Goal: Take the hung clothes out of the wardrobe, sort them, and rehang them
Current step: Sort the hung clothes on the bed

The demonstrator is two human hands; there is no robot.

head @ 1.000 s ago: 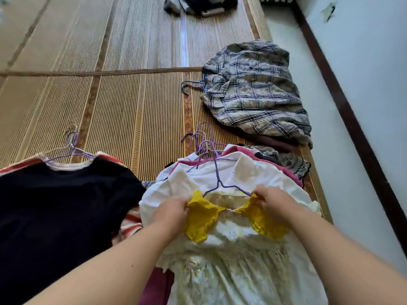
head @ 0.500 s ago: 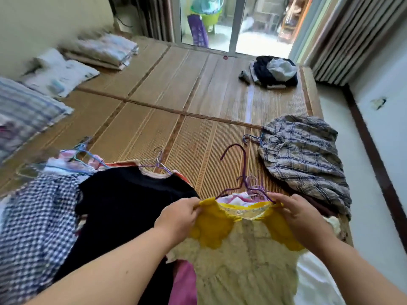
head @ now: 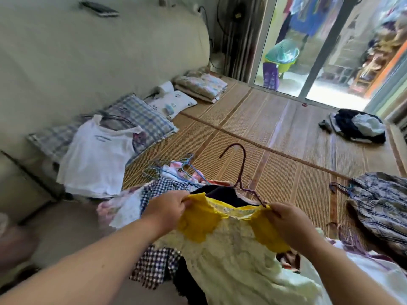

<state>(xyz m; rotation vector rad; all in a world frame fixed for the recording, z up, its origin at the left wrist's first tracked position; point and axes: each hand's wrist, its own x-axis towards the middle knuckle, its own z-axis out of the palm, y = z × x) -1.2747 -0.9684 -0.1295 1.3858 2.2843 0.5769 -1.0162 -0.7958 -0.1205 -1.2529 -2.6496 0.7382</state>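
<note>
Obs.: the yellow-collared dress is off the mat, held up directly over the black garment, which we take as reference for everything below. The dress's shoulder line runs left to right across the black garment, the right end a little lower. Its pale lace body hangs from that line down toward us. The left hand is clenched on the left shoulder of the yellow collar, thumb and fingers pinching the cloth. The right hand pinches the right shoulder likewise. Neither hand is free, and each sits at its own end, so neither is nearer the dress. The purple hanger rises from the neckline above the black garment, hook pointing away from us and curling left. Its right arm ends at the right fingertips; the left arm we cannot trace, so we cannot tell whether it sits inside the collar. A gingham garment lies just left of the black garment, and a white top farther left and beyond. A plaid shirt lies well to the right, and a dark heap far beyond on the right. Judgement: the dress is being sorted. A pile to the left would have the left hand lead, and one to the right would have the right hand lead. The shoulder line should stay level so the hanger does not slip out.
</note>
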